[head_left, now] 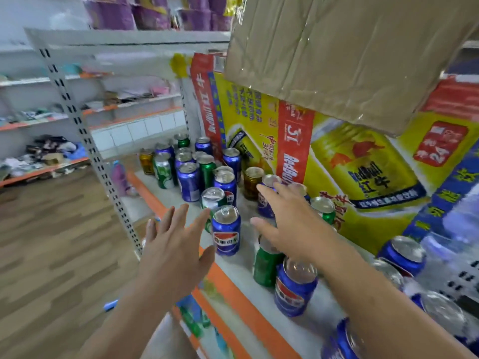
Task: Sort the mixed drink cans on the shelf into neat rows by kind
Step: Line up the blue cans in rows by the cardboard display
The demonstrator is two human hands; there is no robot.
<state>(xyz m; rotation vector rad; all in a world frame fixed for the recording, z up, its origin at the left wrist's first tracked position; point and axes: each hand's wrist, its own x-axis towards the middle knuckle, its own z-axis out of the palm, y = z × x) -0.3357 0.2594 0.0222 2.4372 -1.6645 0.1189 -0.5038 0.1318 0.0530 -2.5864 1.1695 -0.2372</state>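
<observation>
The yellow carton (243, 117) reads "RedBull" on its red band (294, 151), "24" on a red badge (440, 143).

The right hand (293, 224) covers the top of a green metal drink can (265, 268) near the front edge of the grey shelf (243, 265). Its fingertips hide part of a blue cola can (264, 206) further back. A second blue drink can (342, 340) is cut off by the picture's bottom edge. Clear plastic bottles (456, 255) at the shelf's right end are blurred. The loose goods (51, 151) on the far shelves are too smeared to name.
</observation>
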